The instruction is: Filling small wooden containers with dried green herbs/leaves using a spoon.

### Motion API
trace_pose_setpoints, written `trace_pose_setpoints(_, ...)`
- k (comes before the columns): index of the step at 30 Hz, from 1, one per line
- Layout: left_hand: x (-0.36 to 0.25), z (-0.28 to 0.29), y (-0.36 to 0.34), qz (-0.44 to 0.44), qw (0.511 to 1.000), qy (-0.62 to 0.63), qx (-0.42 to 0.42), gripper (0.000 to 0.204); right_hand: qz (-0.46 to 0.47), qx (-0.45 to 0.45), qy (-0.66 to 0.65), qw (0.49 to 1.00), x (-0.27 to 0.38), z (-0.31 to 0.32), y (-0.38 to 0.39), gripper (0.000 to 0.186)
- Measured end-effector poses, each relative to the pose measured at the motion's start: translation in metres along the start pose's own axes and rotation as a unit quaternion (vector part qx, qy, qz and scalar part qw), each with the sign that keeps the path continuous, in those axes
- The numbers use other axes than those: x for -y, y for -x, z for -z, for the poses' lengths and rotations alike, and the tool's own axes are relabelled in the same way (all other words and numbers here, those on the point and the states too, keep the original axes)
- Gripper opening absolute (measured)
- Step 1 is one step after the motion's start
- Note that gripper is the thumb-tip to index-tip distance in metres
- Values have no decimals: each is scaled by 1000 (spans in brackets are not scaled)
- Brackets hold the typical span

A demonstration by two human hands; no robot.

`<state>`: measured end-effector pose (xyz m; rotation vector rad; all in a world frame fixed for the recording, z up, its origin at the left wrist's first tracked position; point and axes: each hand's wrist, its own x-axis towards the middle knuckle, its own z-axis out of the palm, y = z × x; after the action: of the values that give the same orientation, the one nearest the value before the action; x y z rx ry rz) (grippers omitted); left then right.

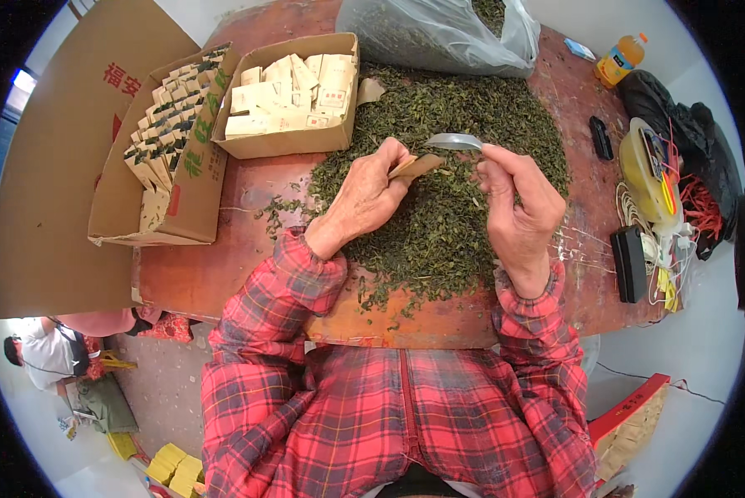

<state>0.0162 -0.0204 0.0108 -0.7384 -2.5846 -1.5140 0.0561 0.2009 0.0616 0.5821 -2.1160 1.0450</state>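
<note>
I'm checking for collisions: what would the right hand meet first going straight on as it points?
Likely the paper packet in the left hand, met by the spoon the right hand holds, though depth is unclear.

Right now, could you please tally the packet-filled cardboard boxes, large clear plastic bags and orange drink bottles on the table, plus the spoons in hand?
Cardboard boxes: 2
Large clear plastic bag: 1
Orange drink bottle: 1
Spoon, in the right hand: 1
Total: 5
</note>
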Motion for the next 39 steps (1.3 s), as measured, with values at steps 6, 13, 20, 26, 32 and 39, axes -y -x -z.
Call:
trace_pose_setpoints(6, 2, -1, 0, -8, 997, 81, -7, 15, -13, -29, -9, 999, 4, -1, 0, 19)
trace_pose_setpoints(13, 1, -2, 0, 15, 995, 101, -2, 18, -5, -4, -10, 1000, 5, 2, 2, 21)
trace_pose_setpoints(20, 1, 0, 2, 46, 990, 131, 30, 21, -23, -12, -15, 1000, 8, -3, 0, 21)
trace_pose_setpoints(26, 2, 0, 3, 49, 990, 133, 29, 23, -17, -6, -19, 1000, 7, -6, 1, 21)
trace_pose_setpoints(32, 1, 1, 2, 47, 990, 129, 34, 25, -23, -7, -25, 999, 6, -7, 0, 20)
trace_pose_setpoints(39, 5, -2, 1, 17, 993, 112, 24, 29, -29, -10, -27, 999, 7, -7, -1, 19)
